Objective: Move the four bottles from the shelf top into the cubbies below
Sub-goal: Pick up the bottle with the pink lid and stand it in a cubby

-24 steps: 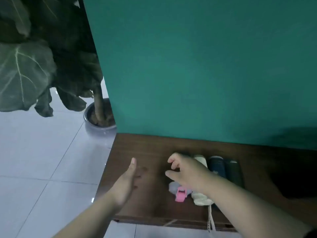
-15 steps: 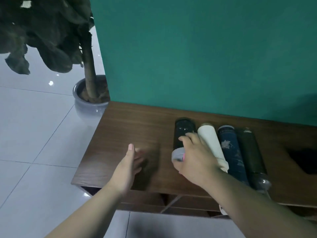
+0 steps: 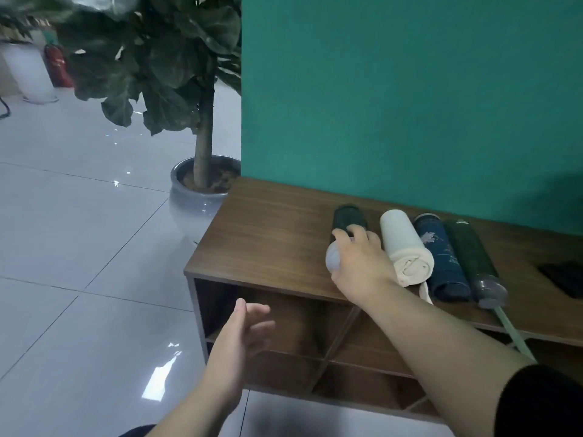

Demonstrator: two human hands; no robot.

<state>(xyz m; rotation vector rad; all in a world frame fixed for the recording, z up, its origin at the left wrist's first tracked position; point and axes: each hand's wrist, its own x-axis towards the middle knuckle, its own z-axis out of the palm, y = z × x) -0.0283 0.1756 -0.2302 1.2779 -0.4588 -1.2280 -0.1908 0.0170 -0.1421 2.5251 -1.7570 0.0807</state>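
Several bottles lie side by side on the wooden shelf top [image 3: 268, 241]. Leftmost is a dark bottle [image 3: 347, 219] with a pale grey cap, and my right hand [image 3: 359, 263] is wrapped around its near end. Beside it lie a cream bottle [image 3: 405, 247], a navy patterned bottle [image 3: 441, 257] and a dark green bottle [image 3: 474, 260] with a grey cap. My left hand [image 3: 243, 335] hovers with fingers spread in front of the upper left cubby [image 3: 284, 310], holding nothing.
A potted plant [image 3: 202, 190] stands on the tiled floor just left of the shelf. The teal wall [image 3: 410, 105] backs the shelf. A dark flat object [image 3: 564, 277] lies on the shelf top at far right. Diagonal dividers split the cubbies below.
My view has dropped and pulled back, revealing the cubbies. My right hand went from reaching to closing on the dark bottle. My left hand lowered from the shelf top to the cubby front.
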